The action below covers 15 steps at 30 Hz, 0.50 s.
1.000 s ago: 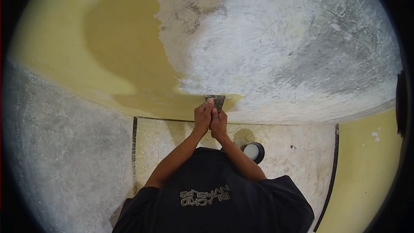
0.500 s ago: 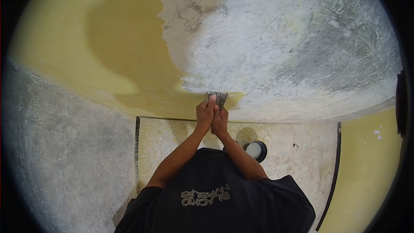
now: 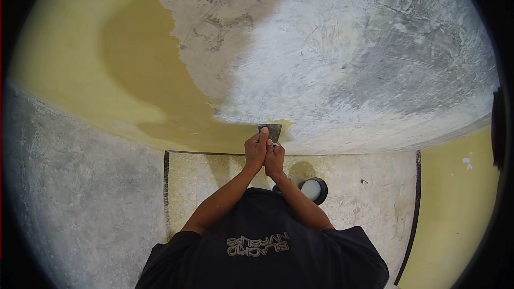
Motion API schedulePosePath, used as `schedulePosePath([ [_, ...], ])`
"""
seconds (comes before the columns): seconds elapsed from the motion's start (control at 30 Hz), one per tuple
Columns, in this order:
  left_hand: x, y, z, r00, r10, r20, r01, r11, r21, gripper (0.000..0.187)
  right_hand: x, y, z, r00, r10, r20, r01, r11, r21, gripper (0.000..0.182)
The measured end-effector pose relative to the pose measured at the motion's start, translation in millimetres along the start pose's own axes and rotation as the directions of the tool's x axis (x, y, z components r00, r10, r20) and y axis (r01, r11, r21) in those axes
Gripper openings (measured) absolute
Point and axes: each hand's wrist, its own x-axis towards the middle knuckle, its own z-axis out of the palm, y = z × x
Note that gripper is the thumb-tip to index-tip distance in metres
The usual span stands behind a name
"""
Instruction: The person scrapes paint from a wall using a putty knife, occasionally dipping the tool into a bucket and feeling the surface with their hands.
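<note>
Both hands grip a putty knife (image 3: 271, 131) with a wide dark blade, its edge against the lower part of the wall (image 3: 300, 64). My left hand (image 3: 256, 151) is closed on it, thumb laid up along the blade. Pressed beside it, my right hand (image 3: 274, 157) has its fingers curled round the handle, which is mostly hidden. Yellow paint (image 3: 155, 64) covers the wall to the left, with a jagged edge against scraped beige and whitish-grey plaster. A small yellow patch (image 3: 287, 127) shows just right of the blade.
A dark bucket (image 3: 313, 190) holding whitish liquid stands on the speckled floor (image 3: 348, 182) beside my right forearm. Dark strips border the floor. A grey wall (image 3: 91, 171) rises at left, a yellow wall (image 3: 450, 203) at right. A small dark scrap (image 3: 364, 182) lies on the floor.
The view has shifted, so the wall's paint edge appears further left. The putty knife sits lower in view and slightly further right along the wall. Both hands keep their grip.
</note>
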Motion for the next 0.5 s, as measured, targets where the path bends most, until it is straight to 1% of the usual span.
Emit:
schedulePosePath([
  [0.03,-1,0,-1,1.0,-0.008,-0.001,0.008,1.0,0.005,0.051,-2,-3,1,1.0,0.009,0.002,-0.009,1.0,0.001,0.036],
  [0.1,1,2,0,1.0,0.019,-0.024,-0.019,1.0,0.012,0.051,-2,-5,2,0.992,0.104,0.071,-0.119,0.96,0.253,0.035],
  [0.13,1,4,0,1.0,0.019,-0.022,-0.019,1.0,0.01,0.051,1,2,4,0.992,0.104,0.069,-0.118,0.961,0.252,0.035],
  [0.2,1,6,-1,0.999,0.007,-0.052,-0.003,0.996,0.089,0.05,6,17,9,0.994,0.088,0.065,-0.104,0.946,0.308,0.035],
  [0.23,2,4,-1,0.999,0.006,-0.054,-0.001,0.996,0.087,0.05,7,21,9,0.994,0.088,0.067,-0.105,0.947,0.305,0.035],
  [0.27,5,1,0,1.0,-0.004,-0.027,0.005,0.999,0.037,0.049,10,24,8,0.999,-0.04,-0.011,0.041,0.991,0.124,0.036],
  [0.3,6,0,0,1.0,-0.016,0.001,0.016,1.0,-0.011,0.048,11,21,7,0.982,-0.176,-0.063,0.171,0.983,-0.07,0.037],
  [0.33,5,-2,2,1.0,-0.022,0.0,0.022,1.0,-0.013,0.048,11,19,3,0.983,-0.171,-0.061,0.166,0.983,-0.073,0.037],
  [0.4,2,-2,7,0.997,-0.08,0.009,0.08,0.971,-0.225,0.049,7,12,-7,0.993,-0.113,0.038,0.114,0.993,-0.029,0.038],
  [0.43,2,1,5,0.997,-0.078,0.008,0.078,0.971,-0.224,0.049,5,5,-5,0.993,-0.115,0.039,0.116,0.993,-0.028,0.038],
  [0.47,1,5,2,0.999,-0.048,-0.021,0.046,0.995,-0.088,0.049,3,-2,0,0.999,0.0,0.053,-0.008,0.989,0.15,0.038],
  [0.5,0,9,-1,0.999,-0.017,-0.046,0.02,0.999,0.051,0.048,2,-5,3,0.99,0.112,0.087,-0.135,0.938,0.319,0.038],
])
